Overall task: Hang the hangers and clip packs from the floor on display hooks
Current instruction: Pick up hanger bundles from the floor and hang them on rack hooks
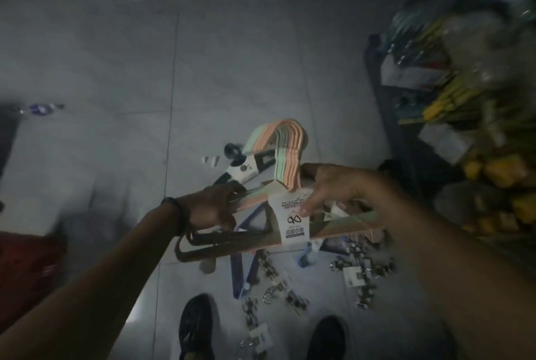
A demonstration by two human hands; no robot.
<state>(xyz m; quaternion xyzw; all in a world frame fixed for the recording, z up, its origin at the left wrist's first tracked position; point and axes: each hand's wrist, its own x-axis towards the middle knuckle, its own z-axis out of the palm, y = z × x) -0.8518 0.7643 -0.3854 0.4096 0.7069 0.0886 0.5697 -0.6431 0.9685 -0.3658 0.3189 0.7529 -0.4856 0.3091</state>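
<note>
The left hand [213, 209] was closed around the left end of a bundle of pastel hangers [278, 156], and the right hand [333, 188] was closed on the middle of the same bundle, with the thumb pressed on the paper label [293, 219]. The bundle was held in the air above the floor [116, 69], not yet on any hook, with its hook ends pointing away from the person.

A slip was judged possible: the bundle was kept together only by the paper label, so a loose hanger could slide out if the bundle were tilted. The clip packs [355, 272] lay very near the two shoes [194, 327], and it was judged that they could be stepped on. The frame was dim and blurred, which made a miss at the hook more likely.

One bundle was counted in the hands; the hangers inside it could not be counted exactly. One blue hanger [239, 272] was seen on the floor below. Several clip packs were seen, at least four, but the exact number could not be told. At the right, one display rack [452, 98] was seen.
</note>
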